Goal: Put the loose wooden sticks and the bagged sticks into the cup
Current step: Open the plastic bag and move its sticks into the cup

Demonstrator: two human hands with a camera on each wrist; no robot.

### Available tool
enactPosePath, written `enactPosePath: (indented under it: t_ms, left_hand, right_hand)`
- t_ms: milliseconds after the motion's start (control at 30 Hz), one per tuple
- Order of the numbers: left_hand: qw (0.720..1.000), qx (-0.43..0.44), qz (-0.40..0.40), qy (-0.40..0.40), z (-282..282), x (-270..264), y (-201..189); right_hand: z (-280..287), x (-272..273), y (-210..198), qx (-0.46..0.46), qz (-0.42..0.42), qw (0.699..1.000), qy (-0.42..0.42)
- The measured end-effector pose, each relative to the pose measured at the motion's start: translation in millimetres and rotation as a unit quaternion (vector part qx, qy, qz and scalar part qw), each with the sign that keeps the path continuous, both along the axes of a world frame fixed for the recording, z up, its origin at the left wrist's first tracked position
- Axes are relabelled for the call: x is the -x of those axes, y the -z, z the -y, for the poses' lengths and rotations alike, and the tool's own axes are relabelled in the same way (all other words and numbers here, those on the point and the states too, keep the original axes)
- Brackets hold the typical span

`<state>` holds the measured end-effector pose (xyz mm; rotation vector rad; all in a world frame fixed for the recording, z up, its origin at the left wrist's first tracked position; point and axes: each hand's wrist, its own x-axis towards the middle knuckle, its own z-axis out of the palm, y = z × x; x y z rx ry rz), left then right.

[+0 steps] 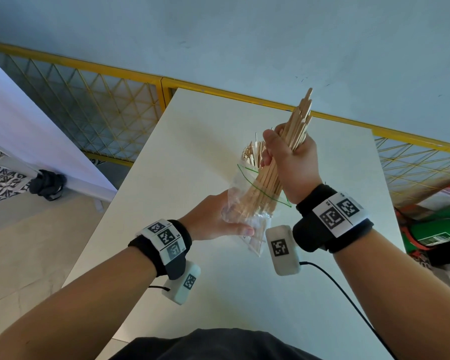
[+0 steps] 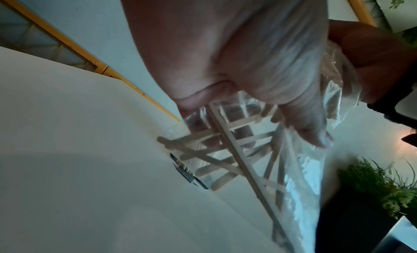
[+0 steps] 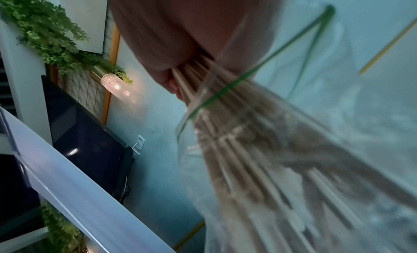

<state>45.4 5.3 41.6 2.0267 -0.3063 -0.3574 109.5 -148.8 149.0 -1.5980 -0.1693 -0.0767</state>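
My right hand (image 1: 287, 162) grips a thick bundle of loose wooden sticks (image 1: 300, 118) above the white table (image 1: 192, 281). The bundle's lower ends reach down into a clear plastic bag (image 1: 240, 203) with a green-lined mouth. My left hand (image 1: 218, 220) holds the bag's lower part, thumb on its front. Just behind the bag, more stick tops (image 1: 252, 152) stand upright; what holds them is hidden. The left wrist view has crossed sticks (image 2: 216, 160) lying in the bag's bottom under my left hand (image 2: 259, 89). My right hand (image 3: 178, 57) shows in the right wrist view clutching the sticks (image 3: 243, 158) at the bag's mouth.
A yellow mesh fence (image 1: 89, 105) runs behind the table. Another white tabletop (image 1: 37, 131) stands at the left. Green and red items (image 1: 442, 229) sit low at the right edge. A black cable (image 1: 348, 294) trails from my right wrist camera.
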Motion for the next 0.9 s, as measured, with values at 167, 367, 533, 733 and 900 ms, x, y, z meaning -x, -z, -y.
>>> enactPosePath:
  t_ms: [167,367,533,733,900]
  left_hand:
    - [0.999,-0.029,0.020,-0.002,1.0,-3.0,-3.7]
    - [1.000,-0.009,0.020,-0.006,6.3,-3.9,2.5]
    - [1.000,-0.019,0.021,-0.003,8.9,-5.5,0.9]
    - [1.000,-0.012,0.003,-0.011,3.5,-1.1,0.9]
    - [0.999,-0.014,0.017,-0.030,-13.7,0.5,21.5]
  right_hand:
    - [-1.2,0.2,3.1,0.010,-0.008,1.000,-0.012]
    - [-0.2,6.0,11.9,-0.024,-0.058,0.997,-0.037]
    - [0.7,8.2,20.4,0.004,-0.082,0.993,-0.087]
    - [1.0,7.0,23.1,0.037,-0.069,0.995,-0.057]
    - [3.9,-9.0,12.4,-0.062,-0.070,0.994,-0.049]
